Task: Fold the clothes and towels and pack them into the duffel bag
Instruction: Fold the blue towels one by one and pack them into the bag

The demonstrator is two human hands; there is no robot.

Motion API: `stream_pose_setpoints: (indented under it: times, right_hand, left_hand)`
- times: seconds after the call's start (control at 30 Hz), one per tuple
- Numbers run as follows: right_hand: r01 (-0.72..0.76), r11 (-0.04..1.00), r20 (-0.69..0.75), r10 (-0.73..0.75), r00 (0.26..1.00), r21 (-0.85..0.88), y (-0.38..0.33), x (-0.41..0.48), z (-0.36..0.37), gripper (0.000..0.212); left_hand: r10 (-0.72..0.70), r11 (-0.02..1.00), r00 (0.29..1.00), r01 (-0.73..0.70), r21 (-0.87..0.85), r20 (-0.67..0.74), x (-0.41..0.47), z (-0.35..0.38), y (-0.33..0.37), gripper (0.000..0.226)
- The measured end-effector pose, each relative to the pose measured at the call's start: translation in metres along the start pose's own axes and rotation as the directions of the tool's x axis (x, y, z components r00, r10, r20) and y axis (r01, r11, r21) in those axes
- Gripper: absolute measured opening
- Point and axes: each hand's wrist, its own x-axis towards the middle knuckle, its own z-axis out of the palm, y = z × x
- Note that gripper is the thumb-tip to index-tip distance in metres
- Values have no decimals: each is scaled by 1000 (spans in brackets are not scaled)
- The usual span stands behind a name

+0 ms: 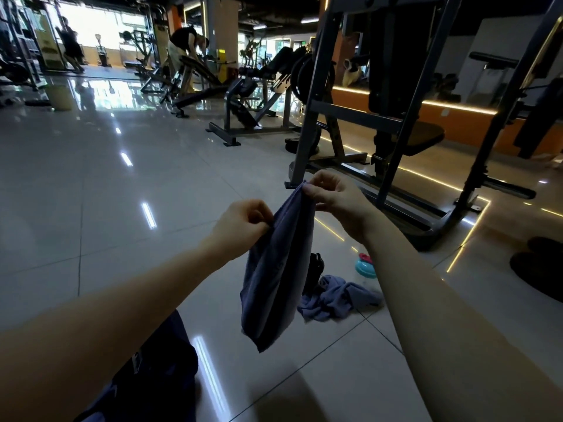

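A dark blue towel [275,269] hangs in the air in front of me, held by its top edge. My left hand [243,222] pinches the left upper corner and my right hand [332,199] pinches the right upper corner, slightly higher. A second, lighter blue cloth [338,296] lies crumpled on the tiled floor behind the hanging towel. A dark blue duffel bag [158,376] sits on the floor at the bottom left, partly hidden under my left forearm.
A teal and pink bottle [364,266] and a small black object [315,269] lie on the floor near the crumpled cloth. A weight rack frame [390,141] stands close behind on the right. Other gym machines and people are far back.
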Motion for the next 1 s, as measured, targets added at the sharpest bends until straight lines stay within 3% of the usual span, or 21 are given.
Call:
stream_pose_setpoints:
  times: [0.13, 0.27, 0.37, 0.53, 0.63, 0.77, 1.0]
  right_hand:
    - [47, 999, -70, -46, 996, 3, -3, -2, -9, 5]
    - [65, 998, -93, -64, 994, 11, -5, -3, -12, 4]
    - [82, 997, -86, -83, 993, -11, -7, -5, -13, 4]
    - [103, 994, -105, -106, 989, -30, -8, -7, -19, 4]
    - [98, 995, -148, -102, 984, -31, -5, -8, -27, 7]
    - [72, 997, -285, -60, 957, 33, 6, -8, -40, 7]
    - [-32, 989, -477, 99, 873, 147, 43, -11, -54, 8]
  left_hand:
    - [-14, 1000, 1000, 14, 2, 27, -6, 4, -9, 29]
    - [-70, 983, 989, 90, -161, 128, -11, 18, -7, 37]
    - [-42, 966, 981, 89, -242, 192, -11, 30, -3, 27]
    - [-25, 971, 983, 67, -229, 182, -9, 43, -3, 11]
    - [-37, 991, 979, 62, -121, 202, -12, 45, -5, 12]
    - [-39, 978, 983, 0, 210, 181, -16, 39, -14, 16]
    - [92, 887, 992, -119, 446, 82, -19, 24, -23, 23]
